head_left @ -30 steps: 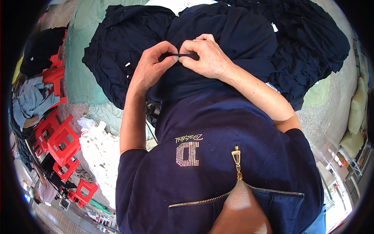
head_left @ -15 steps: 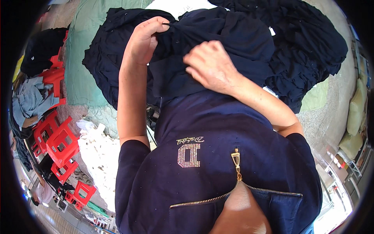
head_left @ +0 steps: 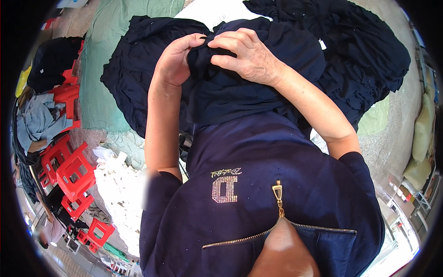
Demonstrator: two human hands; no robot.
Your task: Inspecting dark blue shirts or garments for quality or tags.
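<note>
Both hands pinch garment edge.

Both bare forearms raised in front of the chest, elbows bent, wrists converging. Left hand curled into a loose fist, thumb and fingertips pinched shut at the top. Right hand palm down just beside that pinch, fingers bent and closed, knuckles up, wrist angled down toward the right elbow. Fingertips of both hands nearly touching at the grip
</note>
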